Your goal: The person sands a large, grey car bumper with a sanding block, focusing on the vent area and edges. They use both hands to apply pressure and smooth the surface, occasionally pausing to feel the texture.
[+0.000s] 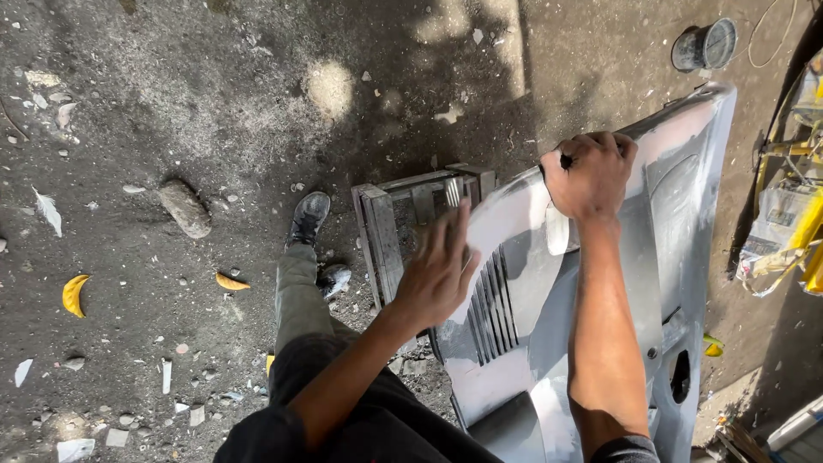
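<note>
A large grey and white car body panel (677, 197) with a slatted vent (493, 304) lies across a small wooden stool (390, 231). My right hand (591, 171) is closed around a small dark tool at the panel's upper edge. With fingers spread, my left hand (437, 270) presses flat on the panel just above the vent. My left leg and dark shoe (307, 219) stand on the dirt to the left of the stool.
Dirt ground with a stone (184, 207), yellow dry leaves (75, 294) and small debris lies to the left. A dark round can (705, 45) stands at the top right. Yellow metal parts and wrapped clutter (793, 214) crowd the right edge.
</note>
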